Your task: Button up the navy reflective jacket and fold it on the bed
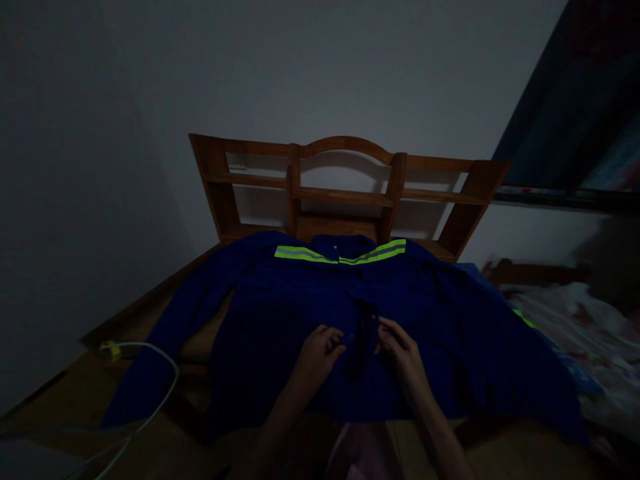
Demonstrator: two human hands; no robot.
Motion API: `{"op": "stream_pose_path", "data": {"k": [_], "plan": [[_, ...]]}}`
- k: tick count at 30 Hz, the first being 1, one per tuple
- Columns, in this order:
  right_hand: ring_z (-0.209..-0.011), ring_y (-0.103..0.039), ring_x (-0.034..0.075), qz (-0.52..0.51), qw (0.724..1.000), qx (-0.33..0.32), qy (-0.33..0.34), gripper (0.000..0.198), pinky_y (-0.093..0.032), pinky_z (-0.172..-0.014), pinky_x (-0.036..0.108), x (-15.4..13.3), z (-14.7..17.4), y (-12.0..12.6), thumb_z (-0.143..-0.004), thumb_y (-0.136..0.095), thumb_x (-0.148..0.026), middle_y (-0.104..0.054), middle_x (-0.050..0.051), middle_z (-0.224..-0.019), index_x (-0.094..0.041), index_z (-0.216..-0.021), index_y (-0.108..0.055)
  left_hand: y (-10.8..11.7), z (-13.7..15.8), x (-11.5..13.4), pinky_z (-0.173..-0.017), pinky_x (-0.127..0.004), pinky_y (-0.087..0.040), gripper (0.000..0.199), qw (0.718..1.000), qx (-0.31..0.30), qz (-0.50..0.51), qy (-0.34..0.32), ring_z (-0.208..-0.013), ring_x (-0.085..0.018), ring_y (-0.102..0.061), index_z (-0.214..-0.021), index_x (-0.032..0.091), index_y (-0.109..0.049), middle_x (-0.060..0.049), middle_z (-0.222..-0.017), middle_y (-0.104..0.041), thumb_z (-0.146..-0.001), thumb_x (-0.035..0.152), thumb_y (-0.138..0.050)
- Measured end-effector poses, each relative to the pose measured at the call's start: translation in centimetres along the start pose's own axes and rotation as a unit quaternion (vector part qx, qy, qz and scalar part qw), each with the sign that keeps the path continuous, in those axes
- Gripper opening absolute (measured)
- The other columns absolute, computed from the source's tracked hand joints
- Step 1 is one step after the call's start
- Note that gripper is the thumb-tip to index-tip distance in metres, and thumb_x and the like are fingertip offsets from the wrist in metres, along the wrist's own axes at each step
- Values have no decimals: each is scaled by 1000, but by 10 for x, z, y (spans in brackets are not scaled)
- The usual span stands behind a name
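Note:
A dark blue work jacket (290, 300) with yellow-green reflective stripes across the chest lies spread out, its collar at the far side and both sleeves stretched outward. The front placket gapes in the middle. My right hand (397, 347) pinches the right-hand edge of that opening and lifts it a little. On the other side, my left hand (320, 350) has its fingers curled together at the left front edge, near a small round button or snap. The dim light hides exactly what the left fingertips grip.
Behind the jacket stands a wooden shelf unit (345, 195) against the wall. A white cable (170, 360) loops over the left sleeve, with a yellow tag (115, 350) by it. Rumpled pale bedding (580, 320) lies at the right, below a dark curtain (545, 100).

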State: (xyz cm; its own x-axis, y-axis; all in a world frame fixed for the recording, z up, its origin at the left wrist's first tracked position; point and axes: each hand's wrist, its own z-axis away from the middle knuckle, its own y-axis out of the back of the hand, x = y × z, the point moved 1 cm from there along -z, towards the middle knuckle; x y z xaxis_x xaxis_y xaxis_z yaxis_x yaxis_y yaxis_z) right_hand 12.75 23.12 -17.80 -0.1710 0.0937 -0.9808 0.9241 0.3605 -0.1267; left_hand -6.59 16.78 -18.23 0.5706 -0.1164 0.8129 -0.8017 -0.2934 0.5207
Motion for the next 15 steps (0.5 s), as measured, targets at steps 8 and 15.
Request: {"op": "stream_pose_path", "data": {"k": [8,15], "plan": [[-64,-52,14,-10,1000,-5,5,31,-40,-63,25,-1,-2,-2,-88,-55,-39,-56,0,-66,-18,-109,-63,-17,-19,9,-68,-25,-41,8,997,13,-79,11,-75,-14,-57,-83,20,-66,-2,-83,-61,-76,19,-62],[-61,-50,11,117,991,-13,58,29,-38,-54,23,-6,-2,-7,-86,-58,-40,-56,1,-74,-18,-103,-67,-14,-28,13,-68,-24,-45,2,999,37,30,9,-72,-14,-61,-77,19,-62,-1,-74,-65,-77,19,-60]]}}
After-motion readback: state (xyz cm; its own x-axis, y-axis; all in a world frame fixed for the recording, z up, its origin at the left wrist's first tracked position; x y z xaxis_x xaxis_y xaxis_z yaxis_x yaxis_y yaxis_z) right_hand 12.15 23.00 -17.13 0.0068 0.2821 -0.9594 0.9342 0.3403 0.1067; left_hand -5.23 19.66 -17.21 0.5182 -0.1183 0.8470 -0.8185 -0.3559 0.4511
